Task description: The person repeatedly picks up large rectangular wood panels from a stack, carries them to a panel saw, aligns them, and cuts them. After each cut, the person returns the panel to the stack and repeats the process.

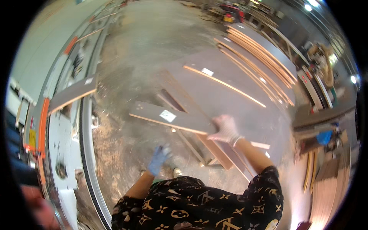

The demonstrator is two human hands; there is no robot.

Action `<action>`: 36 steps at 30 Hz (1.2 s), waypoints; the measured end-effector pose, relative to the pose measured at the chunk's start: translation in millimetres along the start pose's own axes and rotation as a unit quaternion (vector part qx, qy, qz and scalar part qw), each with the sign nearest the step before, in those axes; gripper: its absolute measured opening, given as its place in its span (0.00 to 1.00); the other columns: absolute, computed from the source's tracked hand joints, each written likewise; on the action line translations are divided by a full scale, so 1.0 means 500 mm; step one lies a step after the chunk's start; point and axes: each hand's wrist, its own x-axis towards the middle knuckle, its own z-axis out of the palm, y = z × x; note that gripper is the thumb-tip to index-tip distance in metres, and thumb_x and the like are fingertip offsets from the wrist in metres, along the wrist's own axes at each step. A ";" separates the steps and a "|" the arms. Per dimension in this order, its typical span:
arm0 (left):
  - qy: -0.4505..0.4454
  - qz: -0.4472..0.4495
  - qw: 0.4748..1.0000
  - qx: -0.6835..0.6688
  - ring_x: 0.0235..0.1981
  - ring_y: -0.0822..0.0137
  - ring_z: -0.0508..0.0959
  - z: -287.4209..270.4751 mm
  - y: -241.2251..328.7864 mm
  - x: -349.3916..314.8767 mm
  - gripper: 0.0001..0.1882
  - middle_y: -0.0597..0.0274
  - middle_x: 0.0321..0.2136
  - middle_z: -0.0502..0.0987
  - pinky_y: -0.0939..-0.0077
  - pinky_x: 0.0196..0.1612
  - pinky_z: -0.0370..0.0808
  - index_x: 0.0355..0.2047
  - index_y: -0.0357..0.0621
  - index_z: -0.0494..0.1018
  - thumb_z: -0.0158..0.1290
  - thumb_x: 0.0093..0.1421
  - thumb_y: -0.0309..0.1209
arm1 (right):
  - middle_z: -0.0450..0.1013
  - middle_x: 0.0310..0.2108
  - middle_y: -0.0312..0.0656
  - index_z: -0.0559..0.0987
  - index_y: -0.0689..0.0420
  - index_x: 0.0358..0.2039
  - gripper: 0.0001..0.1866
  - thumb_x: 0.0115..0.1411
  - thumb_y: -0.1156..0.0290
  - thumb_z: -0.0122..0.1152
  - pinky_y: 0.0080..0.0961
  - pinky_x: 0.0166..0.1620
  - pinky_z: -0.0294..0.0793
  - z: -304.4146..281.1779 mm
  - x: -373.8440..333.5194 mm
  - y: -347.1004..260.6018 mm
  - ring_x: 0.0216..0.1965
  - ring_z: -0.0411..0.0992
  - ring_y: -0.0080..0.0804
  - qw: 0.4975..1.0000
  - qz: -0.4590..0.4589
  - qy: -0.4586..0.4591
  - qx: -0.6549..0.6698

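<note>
My right hand (226, 130), in a pale glove, grips the right end of a narrow grey board (149, 111) with a light wood edge and a white label (168, 115). The board is held level above the floor, over the near side of a stack of grey panels. My left hand (159, 159), in a blue glove, hangs free below the board's left part; its fingers are apart and slightly blurred, with nothing in them.
Large grey panels (214, 92) and narrower strips (257, 61) lie stacked to the right on a metal frame (191, 147). At left runs a long machine with an orange rail (44, 119), another grey board (74, 92) lying across it. Wood chips (109, 140) litter the floor. Brown sheets (331, 188) stand at lower right.
</note>
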 end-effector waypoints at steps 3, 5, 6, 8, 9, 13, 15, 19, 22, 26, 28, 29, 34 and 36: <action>0.128 0.098 0.982 0.095 0.49 0.61 0.70 0.043 0.047 0.009 0.20 0.56 0.49 0.68 0.64 0.56 0.67 0.52 0.43 0.62 0.48 0.62 0.36 | 0.69 0.42 0.47 0.73 0.52 0.49 0.44 0.31 0.43 0.71 0.40 0.51 0.64 0.044 -0.002 -0.209 0.49 0.65 0.45 0.992 -0.080 0.033 0.095; 0.323 0.086 0.942 0.005 0.49 0.63 0.72 0.046 0.148 0.010 0.17 0.58 0.47 0.71 0.67 0.53 0.71 0.48 0.44 0.66 0.50 0.61 0.38 | 0.68 0.44 0.48 0.71 0.52 0.51 0.44 0.33 0.46 0.71 0.42 0.51 0.64 0.042 0.007 -0.329 0.50 0.64 0.47 0.985 -0.139 0.027 0.099; 0.355 0.100 0.924 -0.101 0.47 0.64 0.73 0.002 0.169 0.004 0.16 0.59 0.45 0.72 0.67 0.50 0.72 0.46 0.44 0.68 0.51 0.61 0.38 | 0.67 0.44 0.50 0.70 0.52 0.52 0.43 0.34 0.49 0.71 0.43 0.51 0.64 0.049 0.012 -0.369 0.49 0.65 0.49 0.974 -0.193 0.054 0.108; 0.382 0.154 0.860 -0.302 0.42 0.66 0.75 -0.115 0.225 -0.031 0.14 0.61 0.41 0.75 0.67 0.44 0.76 0.42 0.45 0.71 0.52 0.60 0.38 | 0.67 0.45 0.54 0.69 0.52 0.54 0.41 0.36 0.55 0.71 0.45 0.51 0.64 0.060 0.035 -0.434 0.47 0.65 0.53 0.942 -0.287 0.105 0.140; 0.411 0.154 0.844 -0.308 0.40 0.66 0.76 -0.185 0.269 -0.069 0.14 0.61 0.39 0.75 0.68 0.41 0.76 0.42 0.44 0.70 0.53 0.59 0.38 | 0.66 0.46 0.53 0.67 0.52 0.55 0.42 0.36 0.55 0.70 0.45 0.51 0.64 0.076 0.051 -0.455 0.48 0.64 0.52 0.935 -0.323 0.067 0.130; 0.516 0.173 0.777 -0.315 0.32 0.64 0.77 -0.452 0.379 -0.204 0.15 0.60 0.34 0.76 0.65 0.33 0.77 0.42 0.43 0.70 0.55 0.57 0.35 | 0.65 0.48 0.52 0.65 0.49 0.57 0.45 0.36 0.53 0.70 0.45 0.51 0.65 0.153 0.106 -0.586 0.50 0.63 0.51 0.912 -0.398 -0.017 0.103; 0.574 0.251 0.739 -0.250 0.32 0.64 0.77 -0.584 0.381 -0.233 0.17 0.61 0.34 0.76 0.67 0.33 0.77 0.44 0.43 0.68 0.56 0.56 0.32 | 0.65 0.48 0.53 0.65 0.46 0.57 0.43 0.38 0.52 0.68 0.43 0.51 0.65 0.162 0.124 -0.706 0.49 0.64 0.52 0.904 -0.415 -0.056 0.089; 0.625 0.270 0.712 -0.173 0.34 0.65 0.76 -0.833 0.435 -0.289 0.19 0.60 0.36 0.75 0.69 0.37 0.76 0.47 0.42 0.67 0.55 0.56 0.32 | 0.63 0.50 0.53 0.67 0.43 0.56 0.40 0.39 0.52 0.68 0.44 0.50 0.65 0.242 0.170 -0.931 0.50 0.63 0.51 0.901 -0.420 -0.015 0.108; 0.630 0.274 0.705 -0.177 0.35 0.65 0.76 -1.036 0.436 -0.335 0.20 0.60 0.38 0.75 0.69 0.39 0.75 0.49 0.42 0.67 0.54 0.57 0.34 | 0.63 0.51 0.52 0.70 0.42 0.54 0.37 0.39 0.53 0.69 0.45 0.48 0.66 0.272 0.196 -1.069 0.49 0.62 0.51 0.886 -0.444 0.019 0.130; 0.615 0.215 0.724 -0.225 0.35 0.64 0.76 -1.185 0.475 -0.353 0.20 0.59 0.38 0.75 0.68 0.38 0.75 0.48 0.42 0.68 0.53 0.58 0.36 | 0.62 0.52 0.49 0.72 0.41 0.51 0.34 0.40 0.53 0.69 0.45 0.48 0.65 0.277 0.236 -1.176 0.50 0.62 0.50 0.873 -0.463 0.065 0.137; 0.643 0.235 0.700 -0.204 0.34 0.64 0.76 -1.204 0.468 -0.333 0.19 0.60 0.37 0.75 0.68 0.37 0.76 0.47 0.42 0.69 0.53 0.57 0.35 | 0.61 0.53 0.48 0.71 0.40 0.52 0.36 0.39 0.53 0.69 0.46 0.49 0.64 0.275 0.268 -1.181 0.50 0.61 0.50 0.880 -0.455 0.067 0.119; 0.657 0.245 0.686 -0.192 0.34 0.63 0.76 -1.209 0.462 -0.325 0.18 0.60 0.37 0.75 0.68 0.37 0.76 0.47 0.42 0.69 0.53 0.57 0.35 | 0.61 0.53 0.48 0.71 0.40 0.51 0.35 0.39 0.53 0.69 0.47 0.49 0.64 0.276 0.278 -1.186 0.49 0.61 0.51 0.884 -0.450 0.053 0.118; 0.613 0.266 0.693 -0.269 0.34 0.63 0.76 -1.180 0.487 -0.297 0.17 0.61 0.37 0.76 0.66 0.36 0.76 0.47 0.42 0.67 0.52 0.58 0.32 | 0.61 0.53 0.48 0.72 0.38 0.50 0.33 0.39 0.52 0.69 0.46 0.48 0.65 0.260 0.300 -1.197 0.47 0.62 0.51 0.895 -0.437 0.026 0.092; 0.619 0.269 0.685 -0.274 0.35 0.63 0.76 -1.189 0.482 -0.296 0.18 0.60 0.38 0.75 0.65 0.36 0.76 0.48 0.42 0.67 0.52 0.59 0.33 | 0.62 0.52 0.49 0.72 0.39 0.50 0.33 0.39 0.52 0.69 0.45 0.47 0.66 0.257 0.308 -1.201 0.47 0.62 0.51 0.894 -0.438 0.026 0.087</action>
